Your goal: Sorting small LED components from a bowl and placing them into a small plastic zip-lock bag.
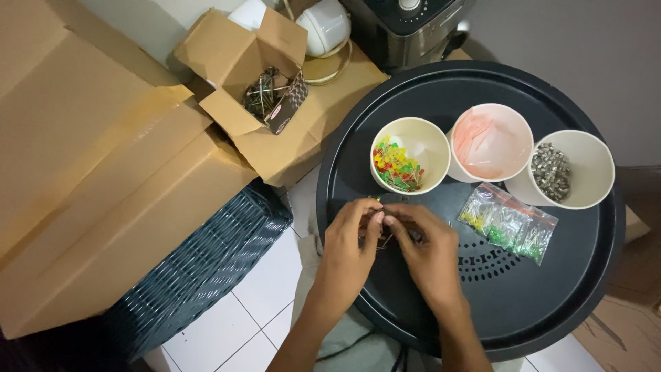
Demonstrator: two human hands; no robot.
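My left hand [349,244] and my right hand [427,251] meet over the near left part of a round black tray [523,303]. Their fingertips pinch a small component with thin wire legs [381,222], mostly hidden by the fingers. A tiny yellow piece [375,199] shows just above my left fingers. Right behind the hands stands a white cup [410,154] holding small red, yellow and green parts.
A second white cup [490,142] holds clear pinkish bags, a third [570,169] holds small metal parts. A clear bag [508,222] of yellow and green parts lies on the tray. Cardboard boxes [103,172], an open small box [256,76] and a dark woven basket [206,262] sit left.
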